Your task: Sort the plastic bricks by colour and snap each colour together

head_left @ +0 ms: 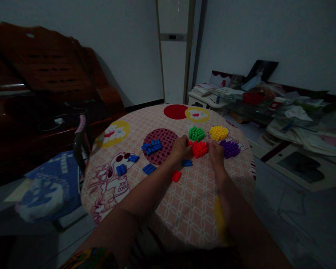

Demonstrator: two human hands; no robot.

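Note:
A tight cluster of small red plastic pegs stands on the tablecloth between my two hands. My left hand has its fingers curled against the left side of this cluster. On the opposite side, my right hand presses its bent fingers to the red pegs. Bunched close by are green pegs, yellow pegs and purple pegs. Some loose red pieces lie nearer to me, beside my left forearm. A few blue pieces rest just below my left hand. The fingertips are partly hidden.
More blue pieces lie in small groups on the left of the round table, which has a patterned cloth. A chair with a blue cover stands at left, by a wooden sofa. A cluttered cabinet is at right.

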